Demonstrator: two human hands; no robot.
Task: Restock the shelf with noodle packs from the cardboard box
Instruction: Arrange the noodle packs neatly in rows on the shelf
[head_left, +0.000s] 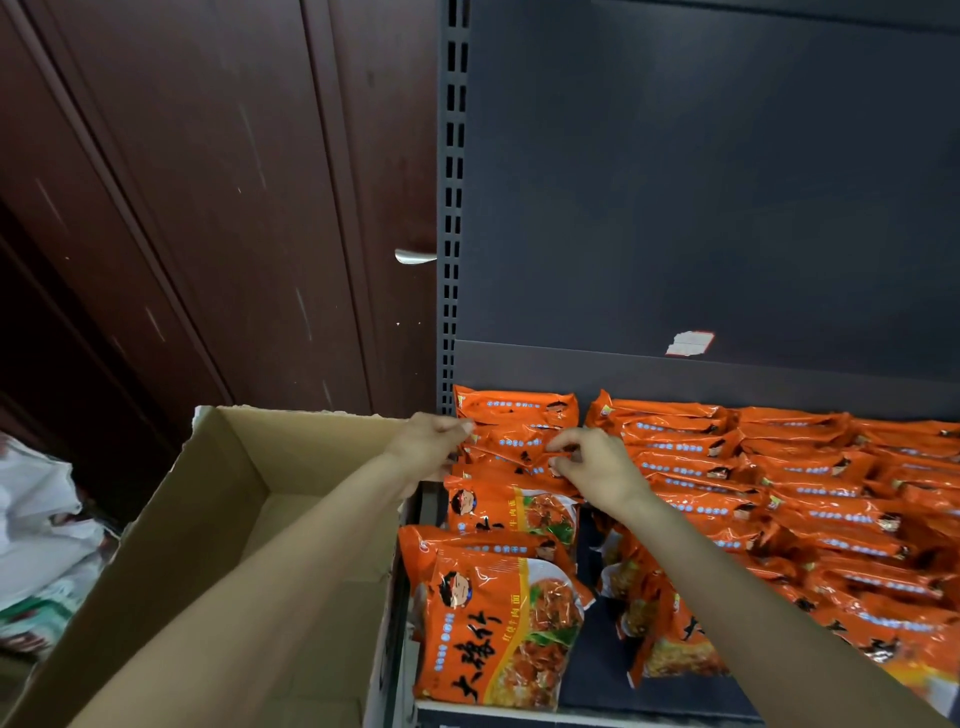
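Orange noodle packs fill the dark shelf (582, 680) in upright rows. In the leftmost row, my left hand (426, 447) grips the left edge of a pack (511, 444), and my right hand (592, 462) pinches the same pack's right side between thumb and fingers. Two more packs (498, 623) stand in front of it, faces toward me. The open cardboard box (218, 519) sits to the left of the shelf under my left forearm; the part of its inside that I see holds no packs.
A slotted metal upright (451, 208) marks the shelf's left side, with a dark back panel (701, 182) above the packs. Dark red cabinet doors (208, 208) stand behind the box. White plastic bags (36, 530) lie at the far left.
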